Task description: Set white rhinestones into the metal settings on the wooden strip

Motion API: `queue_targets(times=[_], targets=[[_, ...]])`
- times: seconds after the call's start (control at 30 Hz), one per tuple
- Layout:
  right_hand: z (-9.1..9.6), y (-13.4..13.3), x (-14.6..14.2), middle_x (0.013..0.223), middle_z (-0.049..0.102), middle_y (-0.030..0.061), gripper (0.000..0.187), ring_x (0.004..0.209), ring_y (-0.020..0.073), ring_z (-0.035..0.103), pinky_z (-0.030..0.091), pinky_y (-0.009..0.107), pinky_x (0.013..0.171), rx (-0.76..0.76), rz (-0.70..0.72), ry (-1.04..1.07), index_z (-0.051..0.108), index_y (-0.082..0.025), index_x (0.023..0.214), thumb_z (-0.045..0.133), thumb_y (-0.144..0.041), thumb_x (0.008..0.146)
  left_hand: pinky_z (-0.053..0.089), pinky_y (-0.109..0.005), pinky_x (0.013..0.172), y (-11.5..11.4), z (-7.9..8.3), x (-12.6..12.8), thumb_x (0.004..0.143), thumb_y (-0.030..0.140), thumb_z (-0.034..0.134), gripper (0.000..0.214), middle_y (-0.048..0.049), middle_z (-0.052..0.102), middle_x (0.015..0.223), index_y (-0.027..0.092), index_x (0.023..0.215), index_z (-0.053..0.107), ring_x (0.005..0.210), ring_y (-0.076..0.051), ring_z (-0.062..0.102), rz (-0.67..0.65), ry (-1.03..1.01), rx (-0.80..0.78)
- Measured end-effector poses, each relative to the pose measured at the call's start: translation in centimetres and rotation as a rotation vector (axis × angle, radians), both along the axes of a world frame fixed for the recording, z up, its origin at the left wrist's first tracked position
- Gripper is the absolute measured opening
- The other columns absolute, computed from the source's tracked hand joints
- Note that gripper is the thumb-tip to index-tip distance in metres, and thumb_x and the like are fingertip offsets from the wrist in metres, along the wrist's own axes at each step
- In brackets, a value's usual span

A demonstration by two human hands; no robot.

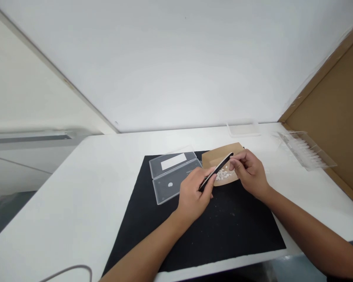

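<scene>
My left hand (194, 192) is closed around a long narrow strip (216, 171), black on its face with a pale edge and a rounded end, much like a nail file. The strip points up and to the right. At its far end, my right hand (250, 172) has thumb and forefinger pinched together; whatever is between them is too small to make out. Below the strip lies a brown paper tray (213, 157) holding many small white pieces (222, 175). Left of my hands, an opened clear plastic case (164, 190) has a white label (173, 161) in its upper half and a small white piece (170, 185) in its lower half.
A black mat (217, 231) lies under the case and paper tray on the white table (85, 203). Farther back is a clear shallow box (243, 131). On the right, clear plastic holders (307, 150) with pale pieces lean near a cardboard box (338, 102). A cable (73, 268) lies front left.
</scene>
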State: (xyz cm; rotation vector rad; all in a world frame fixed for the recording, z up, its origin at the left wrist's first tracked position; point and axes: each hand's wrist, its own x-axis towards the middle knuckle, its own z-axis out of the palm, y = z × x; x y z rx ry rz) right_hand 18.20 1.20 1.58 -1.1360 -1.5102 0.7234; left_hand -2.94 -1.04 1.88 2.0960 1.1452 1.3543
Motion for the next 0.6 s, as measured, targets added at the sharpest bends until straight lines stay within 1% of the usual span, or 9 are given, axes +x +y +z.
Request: queue_targets(times=[0.1, 0.2, 0.33, 0.43, 0.5, 0.6], targets=[[-0.1, 0.1, 0.2, 0.080, 0.068, 0.0006, 0.021, 0.061, 0.0136, 0.054, 0.043, 0.029, 0.056, -0.040, 0.029, 0.103, 0.064, -0.025, 0.101, 0.063, -0.046, 0.103, 0.056, -0.030, 0.078, 0.0, 0.0, 0.0, 0.104, 0.023, 0.061, 0.022, -0.0005, 0.071, 0.070, 0.018, 0.120, 0.075, 0.071, -0.016, 0.070, 0.004, 0.013, 0.024], [0.0, 0.2, 0.4, 0.077, 0.067, -0.0005, 0.023, 0.059, 0.0130, 0.053, 0.040, 0.028, 0.054, -0.067, 0.067, 0.176, 0.062, -0.025, 0.102, 0.066, -0.047, 0.102, 0.056, -0.029, 0.076, 0.0, 0.0, 0.0, 0.104, 0.023, 0.061, 0.021, -0.0006, 0.072, 0.071, 0.019, 0.118, 0.076, 0.071, -0.016, 0.071, 0.008, 0.019, 0.031], [0.6, 0.1, 0.3, 0.071, 0.067, -0.0023, 0.026, 0.053, 0.0109, 0.047, 0.036, 0.027, 0.050, -0.100, 0.116, 0.224, 0.059, -0.024, 0.096, 0.070, -0.048, 0.100, 0.057, -0.029, 0.079, 0.1, -0.1, -0.1, 0.104, 0.023, 0.062, 0.020, -0.0020, 0.075, 0.076, 0.018, 0.117, 0.076, 0.076, -0.017, 0.074, 0.021, 0.040, 0.029], [1.1, 0.0, 0.1, 0.067, 0.064, -0.0046, 0.032, 0.049, 0.0087, 0.043, 0.033, 0.025, 0.048, -0.139, 0.110, 0.297, 0.053, -0.024, 0.088, 0.067, -0.050, 0.101, 0.059, -0.029, 0.079, 0.1, -0.2, -0.2, 0.103, 0.024, 0.062, 0.019, -0.0038, 0.077, 0.085, 0.018, 0.115, 0.076, 0.077, -0.017, 0.076, 0.043, 0.042, 0.025], [1.3, -0.2, -0.1, 0.064, 0.060, -0.0067, 0.036, 0.046, 0.0076, 0.040, 0.031, 0.024, 0.046, -0.176, 0.127, 0.346, 0.049, -0.024, 0.085, 0.065, -0.052, 0.102, 0.059, -0.028, 0.075, 0.1, -0.3, -0.1, 0.103, 0.025, 0.062, 0.018, -0.0040, 0.078, 0.089, 0.019, 0.113, 0.076, 0.073, -0.016, 0.076, 0.064, 0.026, 0.008], [1.3, -0.3, -0.3, 0.060, 0.056, -0.0092, 0.038, 0.043, 0.0067, 0.035, 0.026, 0.024, 0.044, -0.260, 0.229, 0.397, 0.046, -0.025, 0.086, 0.064, -0.054, 0.102, 0.058, -0.024, 0.062, -0.1, -0.4, 0.0, 0.102, 0.026, 0.064, 0.019, -0.0021, 0.079, 0.091, 0.021, 0.118, 0.074, 0.057, -0.011, 0.070, 0.075, -0.033, -0.055]])
